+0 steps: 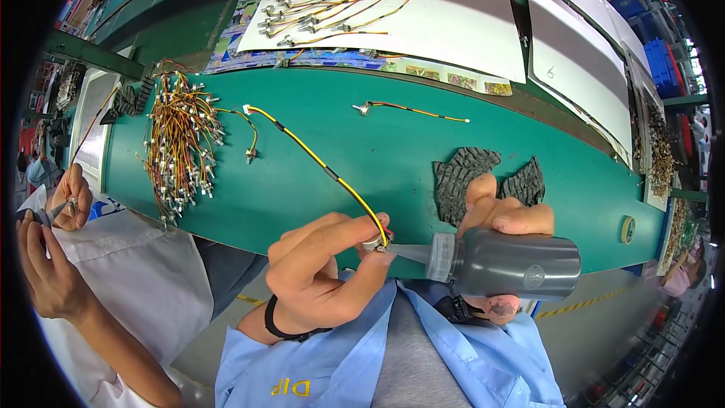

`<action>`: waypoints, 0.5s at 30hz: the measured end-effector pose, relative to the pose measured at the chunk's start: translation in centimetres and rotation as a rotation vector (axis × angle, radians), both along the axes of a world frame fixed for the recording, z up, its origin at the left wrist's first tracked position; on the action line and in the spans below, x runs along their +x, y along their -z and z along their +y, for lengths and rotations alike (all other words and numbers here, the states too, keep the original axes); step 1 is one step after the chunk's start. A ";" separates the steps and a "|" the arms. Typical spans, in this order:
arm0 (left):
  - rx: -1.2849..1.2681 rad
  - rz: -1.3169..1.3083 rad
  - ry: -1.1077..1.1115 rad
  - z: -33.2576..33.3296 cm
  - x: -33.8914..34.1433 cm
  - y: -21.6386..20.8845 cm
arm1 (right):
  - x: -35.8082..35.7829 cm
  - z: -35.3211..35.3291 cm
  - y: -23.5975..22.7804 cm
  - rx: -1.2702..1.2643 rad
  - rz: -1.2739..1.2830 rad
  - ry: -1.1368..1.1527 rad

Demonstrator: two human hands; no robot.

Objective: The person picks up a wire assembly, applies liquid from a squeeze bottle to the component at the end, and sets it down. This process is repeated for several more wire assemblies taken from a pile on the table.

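Between its thumb and fingers, my left hand (pixel 321 268) pinches a small metal potentiometer (pixel 373 243). Its yellow, black-banded wire lead (pixel 325 166) rises away to the upper left and ends in a white connector (pixel 248 109). My right hand (pixel 507 215) is wrapped round a dark grey squeeze bottle (pixel 521 263), held on its side. The bottle's thin clear nozzle (pixel 411 251) points left, its tip at the potentiometer by my left fingertips. Whether any liquid is coming out cannot be made out. Crumpled black cloth (pixel 459 181) lies behind my right hand.
A heap of wired potentiometers (pixel 185 143) lies on the green table (pixel 340 91) at left. One wired part (pixel 411 111) lies alone farther back. More sit on a white sheet (pixel 453 23). A tape roll (pixel 627 230) is at right. At left, a co-worker's hands (pixel 57 257) hold a similar part and bottle.
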State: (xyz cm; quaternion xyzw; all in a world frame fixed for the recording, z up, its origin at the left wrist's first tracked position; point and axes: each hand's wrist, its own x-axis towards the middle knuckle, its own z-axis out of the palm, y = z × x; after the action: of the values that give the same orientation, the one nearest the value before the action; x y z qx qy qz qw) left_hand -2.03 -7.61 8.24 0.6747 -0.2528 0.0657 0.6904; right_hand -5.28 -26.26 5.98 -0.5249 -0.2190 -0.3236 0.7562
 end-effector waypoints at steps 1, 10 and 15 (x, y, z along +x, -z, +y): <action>-0.001 0.000 0.001 0.0 0.0 0.0 | 0.0 0.0 -0.1 0.000 0.001 0.002; 0.014 0.007 -0.009 0.0 -0.1 0.0 | -0.1 -0.6 -0.5 -0.047 0.053 -0.080; 0.021 -0.009 -0.012 0.0 0.0 -0.1 | 0.0 -0.5 -0.4 -0.024 0.042 -0.050</action>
State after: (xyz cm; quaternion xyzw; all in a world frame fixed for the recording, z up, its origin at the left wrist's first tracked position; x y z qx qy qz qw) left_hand -2.04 -7.58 8.33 0.6829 -0.2526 0.0704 0.6818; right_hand -5.31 -26.77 6.43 -0.5348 -0.2201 -0.2910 0.7621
